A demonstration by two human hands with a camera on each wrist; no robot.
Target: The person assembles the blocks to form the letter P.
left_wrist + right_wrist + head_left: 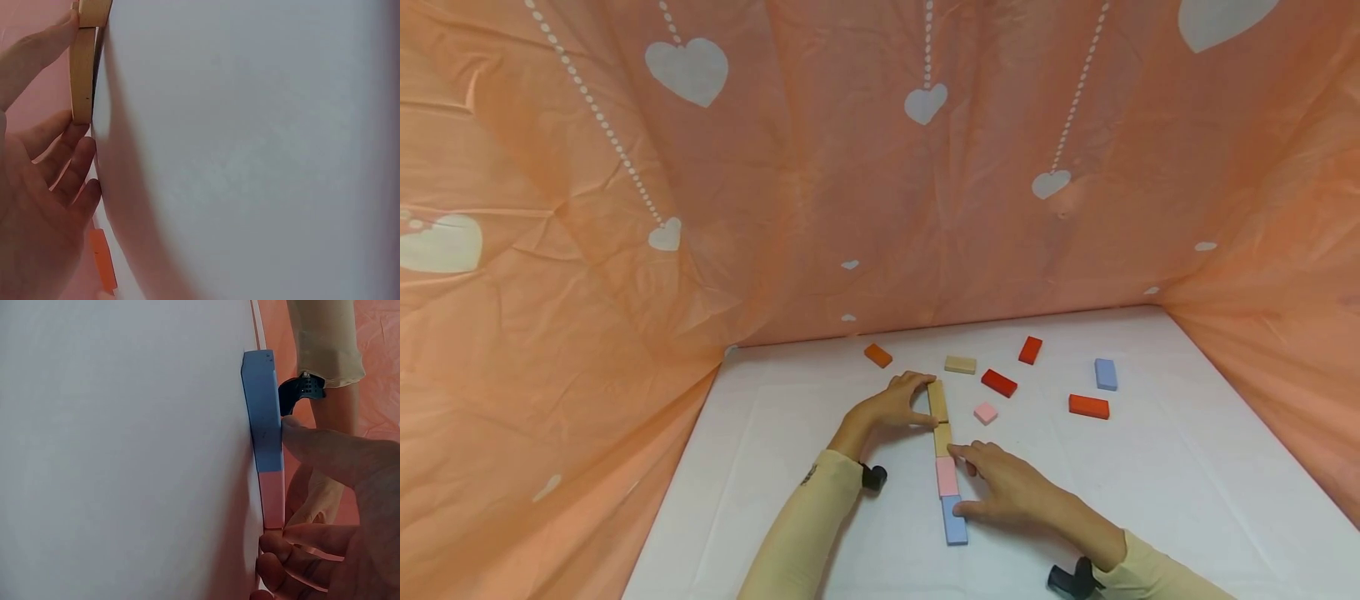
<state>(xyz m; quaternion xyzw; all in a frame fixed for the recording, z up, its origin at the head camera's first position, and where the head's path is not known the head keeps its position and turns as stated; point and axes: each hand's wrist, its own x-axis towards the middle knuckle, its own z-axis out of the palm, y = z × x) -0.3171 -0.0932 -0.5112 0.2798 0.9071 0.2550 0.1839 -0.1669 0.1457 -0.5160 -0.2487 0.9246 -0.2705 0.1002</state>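
A straight row of flat blocks runs away from me on the white table. From the near end it has a blue block point(955, 528), a pink block point(947, 477), a tan block point(942, 443) and a far tan block point(937, 402). My left hand point(895, 405) pinches the far tan block lengthwise, thumb at its near end and index finger at its far end. In the left wrist view, that tan block point(82, 75) sits between them. My right hand point(1011, 487) rests along the row's right side, thumb on the blue block point(265, 419), index finger at the nearer tan block.
Loose blocks lie beyond and right of the row: orange point(877, 355), tan point(960, 365), small pink point(986, 412), red point(999, 383), another red point(1030, 350), orange-red point(1088, 407) and blue point(1106, 374). An orange curtain point(865, 208) with white hearts borders the table.
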